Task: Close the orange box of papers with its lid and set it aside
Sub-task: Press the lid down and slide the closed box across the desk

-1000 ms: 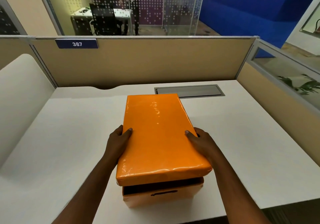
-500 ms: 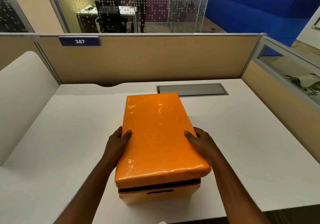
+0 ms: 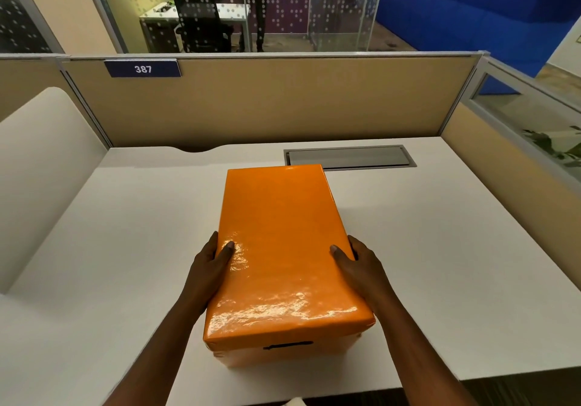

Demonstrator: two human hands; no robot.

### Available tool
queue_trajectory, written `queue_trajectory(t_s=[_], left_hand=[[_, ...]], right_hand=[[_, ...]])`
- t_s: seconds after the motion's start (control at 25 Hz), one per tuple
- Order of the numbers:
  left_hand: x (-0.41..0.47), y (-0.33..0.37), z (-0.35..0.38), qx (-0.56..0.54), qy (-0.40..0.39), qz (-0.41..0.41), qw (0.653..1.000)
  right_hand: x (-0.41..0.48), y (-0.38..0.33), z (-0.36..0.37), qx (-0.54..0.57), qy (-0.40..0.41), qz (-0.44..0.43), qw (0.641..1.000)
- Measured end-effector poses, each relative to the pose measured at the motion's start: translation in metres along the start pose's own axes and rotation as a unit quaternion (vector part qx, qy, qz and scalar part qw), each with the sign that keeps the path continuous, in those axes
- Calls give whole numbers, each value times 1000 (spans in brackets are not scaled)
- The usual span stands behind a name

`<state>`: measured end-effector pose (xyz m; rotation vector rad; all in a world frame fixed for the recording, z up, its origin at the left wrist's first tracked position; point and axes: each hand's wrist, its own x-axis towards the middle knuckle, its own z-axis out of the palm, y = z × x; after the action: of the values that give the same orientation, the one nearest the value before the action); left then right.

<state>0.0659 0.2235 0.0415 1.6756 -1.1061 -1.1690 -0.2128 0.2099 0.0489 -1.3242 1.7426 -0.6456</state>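
Fingers (image 3: 227, 248) (both hands) clasp the seated lid (image 3: 283, 248).

We read one number only, white digits "387", on a small dark blue rectangular plate (image 3: 143, 68), fixed at the top edge of the beige fabric desk partition (image 3: 283, 104), far left of centre.

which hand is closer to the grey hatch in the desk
The right hand, on the lid's right edge. The hatch sits right of the box; the left hand is on the far side.
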Motion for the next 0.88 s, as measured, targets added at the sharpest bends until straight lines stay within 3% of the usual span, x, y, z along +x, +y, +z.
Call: queue_trajectory(t_s=[0.88], left_hand=[[5,-35,11,6,47,33,998]], right_hand=[[-2,25,24,28,48,3,998]])
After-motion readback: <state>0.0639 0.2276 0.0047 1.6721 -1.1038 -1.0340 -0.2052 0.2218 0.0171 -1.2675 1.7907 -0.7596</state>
